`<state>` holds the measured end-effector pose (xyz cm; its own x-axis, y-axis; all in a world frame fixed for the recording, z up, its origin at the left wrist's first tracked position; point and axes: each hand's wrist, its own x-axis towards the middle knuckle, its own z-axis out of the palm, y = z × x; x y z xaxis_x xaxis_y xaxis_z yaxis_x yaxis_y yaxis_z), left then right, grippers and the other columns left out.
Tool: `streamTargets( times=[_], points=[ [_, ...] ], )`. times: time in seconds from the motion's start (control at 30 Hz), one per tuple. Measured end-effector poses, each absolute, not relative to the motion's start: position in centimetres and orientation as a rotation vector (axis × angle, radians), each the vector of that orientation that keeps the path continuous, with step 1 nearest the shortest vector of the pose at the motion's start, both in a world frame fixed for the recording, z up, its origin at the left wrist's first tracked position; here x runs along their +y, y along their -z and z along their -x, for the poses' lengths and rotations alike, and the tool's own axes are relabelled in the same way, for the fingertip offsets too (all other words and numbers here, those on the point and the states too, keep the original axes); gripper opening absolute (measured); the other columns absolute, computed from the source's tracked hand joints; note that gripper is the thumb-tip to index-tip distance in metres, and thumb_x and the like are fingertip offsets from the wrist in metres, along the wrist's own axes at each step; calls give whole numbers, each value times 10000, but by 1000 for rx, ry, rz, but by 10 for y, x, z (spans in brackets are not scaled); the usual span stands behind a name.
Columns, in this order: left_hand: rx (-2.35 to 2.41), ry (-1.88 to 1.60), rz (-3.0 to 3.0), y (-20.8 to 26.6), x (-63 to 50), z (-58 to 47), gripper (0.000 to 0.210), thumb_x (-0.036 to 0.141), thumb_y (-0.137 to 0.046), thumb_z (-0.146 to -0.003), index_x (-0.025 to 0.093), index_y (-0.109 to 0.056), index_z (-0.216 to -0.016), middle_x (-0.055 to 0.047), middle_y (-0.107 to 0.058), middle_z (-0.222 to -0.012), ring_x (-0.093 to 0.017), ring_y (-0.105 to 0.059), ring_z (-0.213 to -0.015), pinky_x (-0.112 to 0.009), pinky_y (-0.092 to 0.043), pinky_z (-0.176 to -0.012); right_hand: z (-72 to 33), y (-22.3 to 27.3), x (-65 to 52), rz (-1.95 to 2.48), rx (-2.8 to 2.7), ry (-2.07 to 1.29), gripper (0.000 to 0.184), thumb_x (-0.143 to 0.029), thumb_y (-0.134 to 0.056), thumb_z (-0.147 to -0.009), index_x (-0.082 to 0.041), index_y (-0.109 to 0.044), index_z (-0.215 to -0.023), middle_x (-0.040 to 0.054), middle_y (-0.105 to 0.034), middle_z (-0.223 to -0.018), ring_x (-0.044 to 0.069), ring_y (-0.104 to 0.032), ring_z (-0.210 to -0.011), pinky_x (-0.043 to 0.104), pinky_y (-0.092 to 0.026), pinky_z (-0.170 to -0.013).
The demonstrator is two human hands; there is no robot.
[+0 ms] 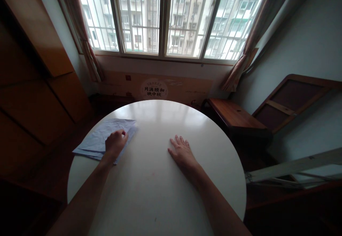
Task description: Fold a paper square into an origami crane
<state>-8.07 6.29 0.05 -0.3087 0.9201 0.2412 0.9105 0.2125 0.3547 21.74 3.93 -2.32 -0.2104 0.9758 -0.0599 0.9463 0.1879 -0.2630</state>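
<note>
1. From my end, L hand (115,144) is curled in on the folded bluish cloth (97,135); can't tell on this cam if it's pinching any.
2. R hand (182,154) is palm-down on the white tabletop (149,200), fingers spread wide.
3. Cloth's creased, lying by the tabletop's L edge, well apart from R hand.
4. Bkgd fwiw: I see a barred window (163,22) straight ahead.

Primary source: daylight through the window (162,18), the view beyond it pale and partly overexposed. Diffuse glare recorded on the far part of the white counter (157,182). Interior dim; the cabinet (57,86) and lower corners lie in deep shadow. Wide-angle distortion splays vertical lines outward at both sides. Fine detail soft.
</note>
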Motion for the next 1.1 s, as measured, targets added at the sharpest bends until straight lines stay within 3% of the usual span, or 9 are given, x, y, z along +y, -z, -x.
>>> streamTargets(
  times=[0.2,0.3,0.47,0.63,0.73,0.83,0.87,0.97,1.1],
  points=[
    [1527,-1402,-1705,-7,55,48,261,416,-585,-775,162,-629,-817,-58,-681,-802,-211,-658,-805,-287,-513,-706,-220,27,43,1818,-2255,-424,584,-469,-454,-887,-202,-410,-1404,121,-254,-1529,296,-154,-1423,454,-79,-1138],
    [1180,-1522,-1373,-12,46,31,304,450,-651,-737,160,-604,-814,-19,-650,-737,-161,-632,-685,-250,-492,-624,-220,28,46,1723,-2086,-514,640,-477,-428,-899,-146,-331,-1439,142,-333,-1491,264,-225,-1407,424,-143,-1138],
    [1018,-1467,-972,-9,49,24,355,475,-661,-693,170,-541,-830,-4,-616,-693,-128,-588,-568,-239,-474,-535,-219,18,47,1508,-1626,-774,712,-487,-247,-946,-123,28,-1492,180,-421,-1426,224,-423,-1306,370,-353,-1039],
    [1311,-1208,-1030,8,62,35,288,429,-619,-704,164,-531,-775,-12,-579,-642,-142,-588,-551,-256,-482,-511,-225,12,49,1339,-1403,-963,814,-412,-395,-888,-114,88,-1471,160,-625,-1164,222,-634,-1003,338,-487,-861],
    [1467,-1092,-1184,15,61,41,252,379,-629,-700,149,-560,-777,-43,-591,-660,-188,-615,-596,-303,-502,-549,-236,18,54,1306,-1339,-1044,870,-371,-556,-777,-144,-82,-1470,95,-678,-981,219,-655,-798,355,-525,-726],
    [1906,-957,-1794,13,55,46,285,356,-576,-750,165,-610,-959,-113,-622,-958,-261,-613,-915,-392,-497,-798,-248,23,55,1483,-1507,-862,556,-275,-606,-711,-162,-516,-1248,91,-653,-1006,235,-623,-910,359,-502,-798],
    [2062,-864,-1971,11,53,49,357,358,-572,-755,180,-603,-1063,-135,-585,-1110,-298,-556,-1055,-431,-459,-877,-250,23,54,1574,-1600,-728,457,-247,-600,-713,-178,-587,-1165,93,-638,-1038,241,-603,-966,364,-480,-850],
    [2411,-439,-2070,6,48,56,524,351,-537,-784,192,-506,-1283,-169,-416,-1379,-374,-387,-1247,-537,-361,-963,-249,20,44,1852,-1736,-253,334,-261,-604,-749,-196,-666,-1071,141,-538,-1186,286,-525,-1095,412,-404,-957],
    [2387,-108,-1957,9,51,67,501,224,-383,-866,163,-438,-1361,-180,-406,-1425,-344,-388,-1287,-532,-344,-995,-233,19,34,1871,-1912,-74,393,-387,-546,-842,-227,-619,-1193,130,-399,-1381,294,-400,-1253,410,-332,-1034]
  ],
)
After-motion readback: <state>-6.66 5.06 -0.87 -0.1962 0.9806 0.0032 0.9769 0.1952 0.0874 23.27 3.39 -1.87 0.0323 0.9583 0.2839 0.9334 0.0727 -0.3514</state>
